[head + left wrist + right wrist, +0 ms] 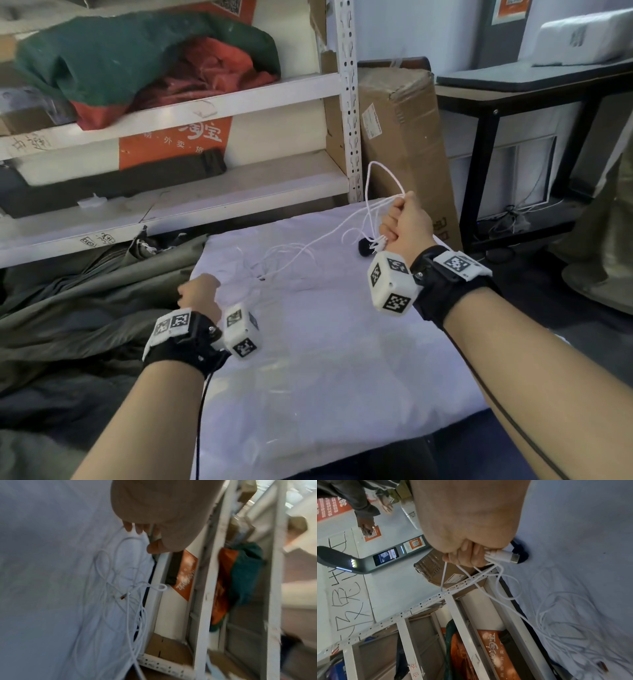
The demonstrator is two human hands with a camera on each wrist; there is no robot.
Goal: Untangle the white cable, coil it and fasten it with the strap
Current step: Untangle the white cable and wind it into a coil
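Far left, a green cloth [113,58] lies heaped on the white shelf [239,94], a red one bunched under it, and grey fabric [68,308] is piled at the foot of the shelf. The left hand [200,293] hovers low over the near-left part of the white sheet [325,359], fingers [135,528] loosely curled and holding nothing, clear of the cable. Just beyond those fingers the cable [291,255] lies in loose tangled loops on the sheet, one plug end [123,597] lying among the strands. From that tangle a strand climbs up and to the right, off the sheet, into the right hand [404,222]. That hand is up in the air, well above the sheet, fist closed round a bunch of cable turns; one loop [385,178] stands up above the knuckles, more loops dangle below the fist. The wrist view shows a white plug [506,556] with a metal tip sticking out past the fingers [469,555]. Just beside and below the fist, a dark strap [366,247] lies on the sheet near its far edge. Behind the hand a tall cardboard box [400,144] leans by the shelf post, and a black table [548,96] stands at far right.
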